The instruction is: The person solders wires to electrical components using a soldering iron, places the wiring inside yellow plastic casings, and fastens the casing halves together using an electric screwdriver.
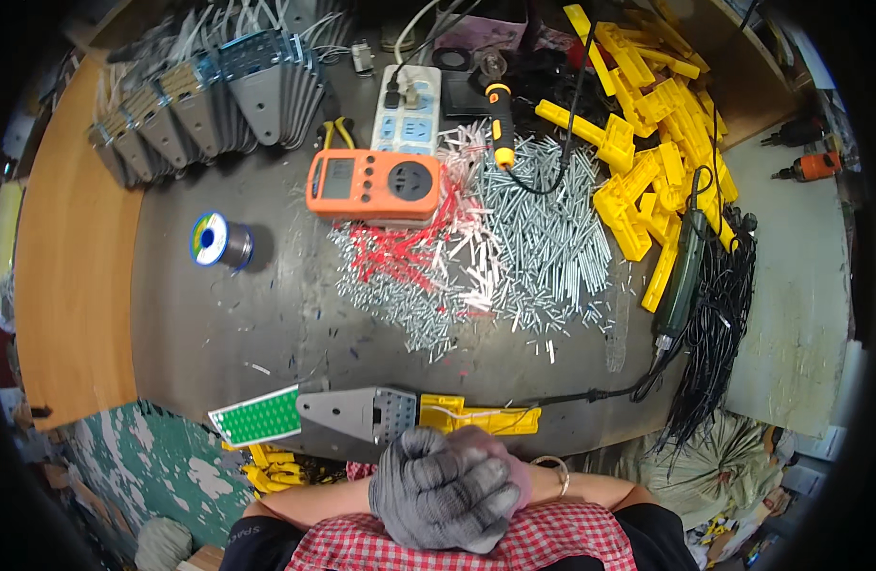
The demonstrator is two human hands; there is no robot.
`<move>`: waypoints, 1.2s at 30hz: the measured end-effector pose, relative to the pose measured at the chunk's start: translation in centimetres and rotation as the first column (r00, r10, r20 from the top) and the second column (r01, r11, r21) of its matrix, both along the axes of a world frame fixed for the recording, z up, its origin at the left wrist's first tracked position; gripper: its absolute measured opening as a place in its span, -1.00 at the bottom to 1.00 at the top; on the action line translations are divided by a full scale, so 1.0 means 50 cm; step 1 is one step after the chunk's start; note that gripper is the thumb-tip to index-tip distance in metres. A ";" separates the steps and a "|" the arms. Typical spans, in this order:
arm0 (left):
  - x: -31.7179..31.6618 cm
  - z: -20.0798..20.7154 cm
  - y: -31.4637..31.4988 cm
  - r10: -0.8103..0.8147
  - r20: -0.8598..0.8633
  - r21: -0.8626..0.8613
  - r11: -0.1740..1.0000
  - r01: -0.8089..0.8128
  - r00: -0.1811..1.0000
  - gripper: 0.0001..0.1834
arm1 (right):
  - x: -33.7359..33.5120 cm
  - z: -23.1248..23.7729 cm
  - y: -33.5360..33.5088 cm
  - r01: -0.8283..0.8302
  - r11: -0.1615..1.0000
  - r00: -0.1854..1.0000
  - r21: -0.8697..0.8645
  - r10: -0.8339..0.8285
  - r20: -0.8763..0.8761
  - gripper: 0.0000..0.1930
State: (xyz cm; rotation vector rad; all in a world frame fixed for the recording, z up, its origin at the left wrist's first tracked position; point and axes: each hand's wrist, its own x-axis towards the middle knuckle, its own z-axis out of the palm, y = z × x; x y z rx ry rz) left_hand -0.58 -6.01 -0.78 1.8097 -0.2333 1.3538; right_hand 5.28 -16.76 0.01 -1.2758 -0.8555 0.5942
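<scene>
My left hand [438, 495], in a grey knitted glove, is closed in front of my chest, its fingers curled. Behind it and partly covered by it is my right hand [500, 452], with a bangle at the wrist; its fingers are hidden. The two hands touch, and anything between them is out of sight. Just beyond them, along the table's front edge, lie a grey metal bracket [348, 411], a green circuit board [259, 417] at its left end, and a yellow plastic housing [509, 421] with a thin white wire across it.
Screws [552, 228] and red and white sleeves [390, 252] are heaped mid-table beside an orange power meter [338, 179]. A solder spool [224, 240] stands left, stacked grey brackets [262, 90] behind. At right are yellow housings [661, 171], black cables [719, 324] and a dark green electric screwdriver [685, 266].
</scene>
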 end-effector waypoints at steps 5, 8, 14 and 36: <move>0.015 0.045 0.073 -0.237 -0.229 0.055 0.965 0.256 0.944 -0.79 | 0.019 -0.015 0.009 -0.093 0.994 0.986 -0.064 0.083 -0.147 -0.72; 0.043 0.051 0.113 -0.351 -0.363 -0.006 0.927 0.374 0.863 -0.71 | -0.040 -0.036 0.009 -0.151 0.985 0.970 -0.081 0.132 -0.203 -0.70; 0.017 0.012 0.178 -0.455 -0.588 -0.198 0.883 0.426 0.669 -0.50 | 0.088 0.058 0.027 -0.376 0.900 0.927 -0.220 0.365 -0.089 -0.86; 0.006 -0.011 0.098 0.098 -0.744 0.434 0.823 0.367 0.661 -0.70 | 0.044 -0.037 -0.312 0.823 0.426 0.463 -0.376 -0.121 0.878 -0.74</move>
